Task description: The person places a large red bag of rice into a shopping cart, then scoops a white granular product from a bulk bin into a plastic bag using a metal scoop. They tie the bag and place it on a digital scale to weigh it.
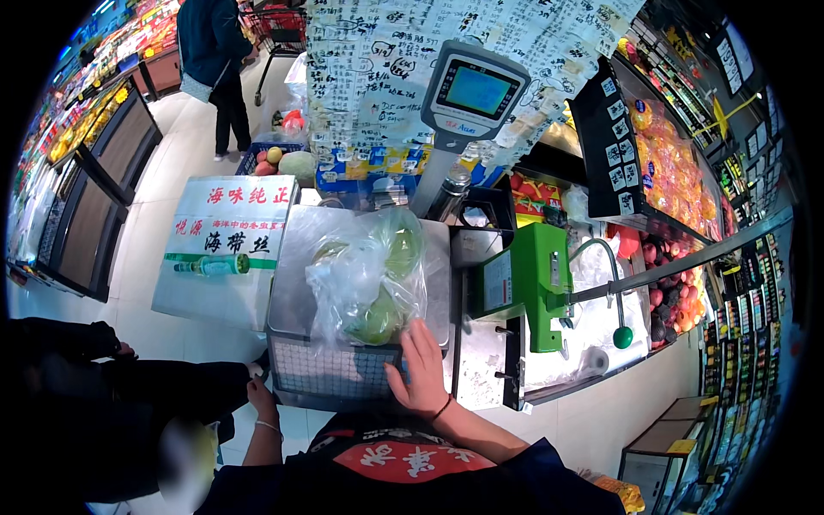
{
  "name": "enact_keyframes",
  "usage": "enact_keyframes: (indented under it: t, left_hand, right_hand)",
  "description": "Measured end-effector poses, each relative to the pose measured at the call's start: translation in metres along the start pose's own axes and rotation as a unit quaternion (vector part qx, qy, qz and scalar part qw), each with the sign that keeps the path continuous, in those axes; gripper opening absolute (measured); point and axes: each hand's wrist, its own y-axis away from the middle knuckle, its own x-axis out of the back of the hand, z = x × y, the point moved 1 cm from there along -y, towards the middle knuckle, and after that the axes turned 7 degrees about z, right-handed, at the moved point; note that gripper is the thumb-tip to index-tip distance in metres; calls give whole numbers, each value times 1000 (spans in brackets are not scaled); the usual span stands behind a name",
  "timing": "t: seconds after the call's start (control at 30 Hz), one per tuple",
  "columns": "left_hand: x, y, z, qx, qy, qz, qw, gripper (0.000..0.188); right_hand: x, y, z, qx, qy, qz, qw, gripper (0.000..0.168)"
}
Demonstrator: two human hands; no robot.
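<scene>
Clear plastic bags of green produce (pixel 376 315) lie on the metal pan of a weighing scale (pixel 290 283). At the bag's lower right edge is my right hand (pixel 421 373), fingers spread, with its fingertips beside or against the plastic; it grips nothing that shows. My left hand (pixel 261 393) hangs low at the left of the scale, fingers partly hidden, and whether it holds anything cannot be told. Above the pan, the scale's display (pixel 476 90) stands on a post and is lit blue. A steel-capped bottle or flask (pixel 454 187) stands behind the pan.
A white carton (pixel 219 290) with a small bottle (pixel 222 264) on top is left of the scale. To the right stands a green bag-sealing device (pixel 528 283) with a metal arm (pixel 676 264). One person (pixel 215 58) stands beyond; another, darkly clothed (pixel 161 393), is close at left.
</scene>
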Motion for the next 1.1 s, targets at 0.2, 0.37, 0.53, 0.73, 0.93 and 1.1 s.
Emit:
enact_keyframes:
  t: [0.2, 0.37, 0.53, 0.73, 0.93, 1.1]
  left_hand:
    - [-18, -13, -3, -90, 0, -25, 996, 33]
    - [-15, 11, 53, -124, -18, -89, 988, 30]
    - [-14, 12, 58, -141, 9, -93, 986, 33]
    - [-18, 6, 42, -133, 3, -111, 985, 36]
    - [-20, 6, 42, -139, 9, -105, 985, 35]
    - [-20, 7, 44, -140, 56, -103, 983, 34]
  right_hand:
    - [-2, 15, -1, -19, -35, 58, 998, 53]
    - [14, 27, 10, -87, -1, 66, 994, 60]
    - [32, 58, 25, -178, 3, 134, 975, 56]
    - [37, 130, 59, -317, 70, 103, 940, 47]
    - [31, 167, 69, -351, 100, 71, 928, 45]
    - [23, 168, 73, -344, 95, 69, 932, 43]
